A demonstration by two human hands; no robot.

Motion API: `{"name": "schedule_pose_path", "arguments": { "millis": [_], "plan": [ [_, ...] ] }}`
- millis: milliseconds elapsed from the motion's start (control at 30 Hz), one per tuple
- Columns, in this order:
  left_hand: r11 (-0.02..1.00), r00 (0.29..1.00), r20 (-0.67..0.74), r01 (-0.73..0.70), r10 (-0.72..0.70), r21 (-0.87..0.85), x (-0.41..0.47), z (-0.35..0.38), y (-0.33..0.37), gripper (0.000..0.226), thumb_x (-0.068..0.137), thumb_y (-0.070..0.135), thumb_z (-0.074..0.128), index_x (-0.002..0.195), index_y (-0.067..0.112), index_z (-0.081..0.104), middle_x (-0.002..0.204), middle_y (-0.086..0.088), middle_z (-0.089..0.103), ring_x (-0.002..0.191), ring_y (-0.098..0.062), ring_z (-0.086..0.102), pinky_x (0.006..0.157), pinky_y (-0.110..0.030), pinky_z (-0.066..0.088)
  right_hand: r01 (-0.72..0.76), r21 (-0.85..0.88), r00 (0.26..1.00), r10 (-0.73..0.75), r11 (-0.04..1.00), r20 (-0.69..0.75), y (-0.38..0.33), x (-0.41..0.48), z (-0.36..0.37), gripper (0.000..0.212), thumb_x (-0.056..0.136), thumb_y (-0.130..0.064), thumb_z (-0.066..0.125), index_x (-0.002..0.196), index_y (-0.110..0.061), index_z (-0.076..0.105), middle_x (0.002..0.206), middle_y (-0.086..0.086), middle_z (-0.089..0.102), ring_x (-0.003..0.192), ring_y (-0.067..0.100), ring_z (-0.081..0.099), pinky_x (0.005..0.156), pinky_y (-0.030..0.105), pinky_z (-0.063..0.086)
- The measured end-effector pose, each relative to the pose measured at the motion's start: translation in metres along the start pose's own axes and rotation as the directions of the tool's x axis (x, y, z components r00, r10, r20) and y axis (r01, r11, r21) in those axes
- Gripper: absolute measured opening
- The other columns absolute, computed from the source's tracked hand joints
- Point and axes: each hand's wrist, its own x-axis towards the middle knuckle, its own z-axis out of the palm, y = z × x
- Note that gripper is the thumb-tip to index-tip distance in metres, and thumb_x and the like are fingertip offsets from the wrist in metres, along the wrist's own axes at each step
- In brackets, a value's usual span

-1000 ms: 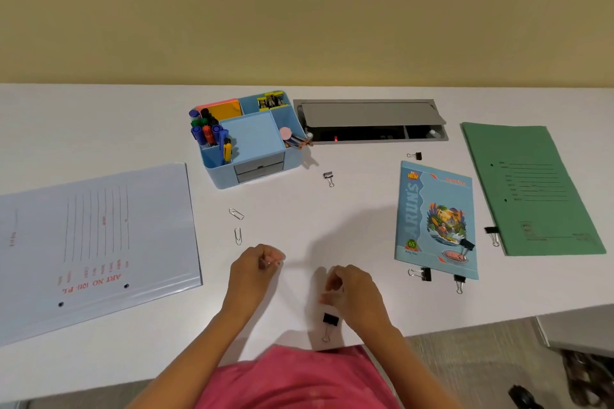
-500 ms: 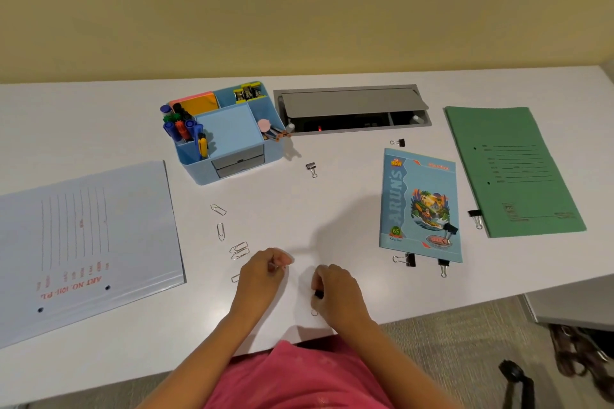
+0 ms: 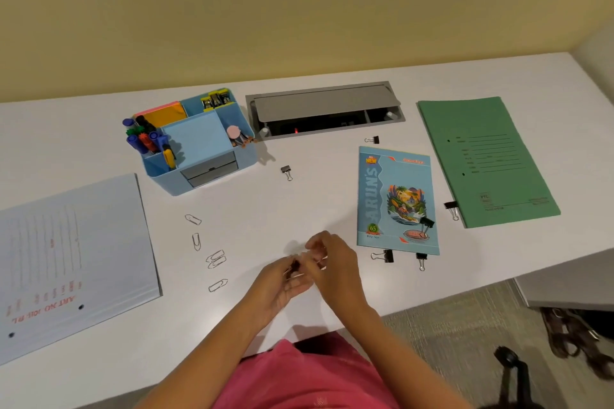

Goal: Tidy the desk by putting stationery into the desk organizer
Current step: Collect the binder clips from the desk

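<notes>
Notebook [image 3: 395,199] cover: "ARUN'S" down the left side, "ALL NEW" top corner, "65" in green badge. Blue folder [image 3: 73,259]: red "ART NO 1011 P.L.", upside down. Green folder [image 3: 485,159]: print too small to read.

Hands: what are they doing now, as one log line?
left hand, right hand: pinch black binder clip | desk organizer: not reached

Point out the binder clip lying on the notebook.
The black binder clip on the lower right of the blue notebook; the other loose clips lie on the white desk.
</notes>
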Motion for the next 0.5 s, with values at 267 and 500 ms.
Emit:
{"name": "schedule_pose_path", "arguments": {
  "millis": [267,500],
  "plan": [
    [0.998,0.996,-0.094,0.002,0.003,0.06,0.007,0.02,-0.004,0.022,0.094,0.008,0.048,0.086,0.002,0.068,0.075,-0.008,0.068,0.078,-0.022,0.068,0.092,-0.039,0.052,-0.253,-0.382,0.949,0.15,0.889,-0.278,0.068,0.005,-0.05,0.021,0.083,-0.003,0.064,0.104,-0.006,0.062,0.107,0.013,0.057,0.095,0.029,0.051,0.067,0.033,0.047],
    [0.997,0.991,-0.131,0.012,-0.003,0.071,0.012,0.038,-0.011,0.024,0.092,0.008,0.05,0.081,0.004,0.07,0.074,-0.008,0.068,0.073,-0.021,0.067,0.086,-0.036,0.054,-0.193,-0.471,0.979,0.137,0.861,-0.151,0.092,0.001,-0.061,0.015,0.089,-0.007,0.059,0.103,-0.005,0.063,0.108,0.013,0.057,0.093,0.028,0.051,0.07,0.036,0.048]
  ]
}}
